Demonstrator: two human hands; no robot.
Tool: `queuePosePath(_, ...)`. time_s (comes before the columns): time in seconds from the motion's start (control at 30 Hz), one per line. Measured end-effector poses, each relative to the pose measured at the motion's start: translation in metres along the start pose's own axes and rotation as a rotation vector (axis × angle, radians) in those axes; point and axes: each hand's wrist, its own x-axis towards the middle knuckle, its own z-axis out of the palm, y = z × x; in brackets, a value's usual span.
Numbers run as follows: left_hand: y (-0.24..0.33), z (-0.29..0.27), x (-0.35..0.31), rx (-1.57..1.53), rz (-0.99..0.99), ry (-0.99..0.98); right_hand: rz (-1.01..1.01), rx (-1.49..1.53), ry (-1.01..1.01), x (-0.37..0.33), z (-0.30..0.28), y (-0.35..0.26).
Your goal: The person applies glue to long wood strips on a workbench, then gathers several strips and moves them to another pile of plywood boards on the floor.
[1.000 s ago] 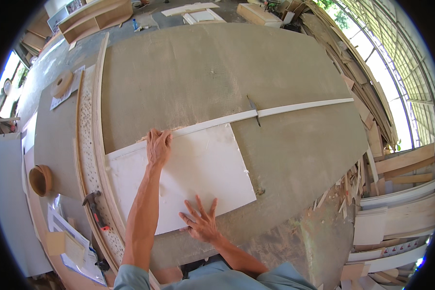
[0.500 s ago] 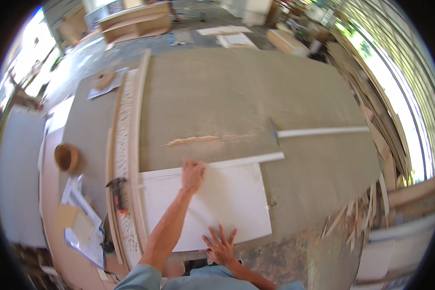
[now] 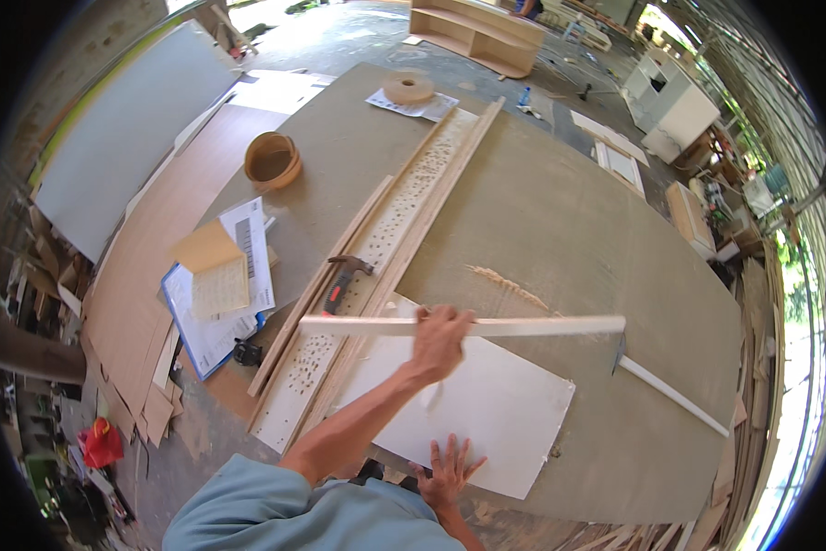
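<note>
My left hand is closed round the middle of a long, narrow white strip, held above the table. The strip's left end passes over the lower end of a claw hammer; its right end hangs near another thin white strip lying on the table. My right hand rests flat, fingers spread, on a white rectangular panel. The panel lies beside a long wooden rail at its left, and the strip covers part of its far side.
Past the rail lies a long white speckled board. Farther left are a round brown container, papers with a clipboard, and a small black object. A tape roll sits at the back. Wood shavings lie on the grey-brown tabletop.
My left hand has lifted the white strip off the panel's far edge and moved it left over the rail. My right hand stays flat on the panel. The view has turned left.
</note>
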Motion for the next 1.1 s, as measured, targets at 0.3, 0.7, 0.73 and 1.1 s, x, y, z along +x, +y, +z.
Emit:
queuePosePath(0.3, -0.207, -0.131, -0.068, 0.281, -0.440, 0.226, -0.018, 0.004, -0.029, 0.005, -0.010, -0.004)
queuePosePath(0.7, -0.219, -0.097, -0.110, 0.602, -0.470, 0.348, 0.369, 0.116, 0.495, 0.022, -0.096, 0.247)
queuePosePath(0.73, -0.207, -0.086, -0.115, 0.596, -0.501, 0.351, 0.490, 0.089, 0.518, 0.031, -0.109, 0.284)
queuePosePath(1.1, -0.050, -0.032, -0.157, 0.377, -0.457, 0.224, 0.702, -0.426, 0.039, 0.193, -0.221, 0.496)
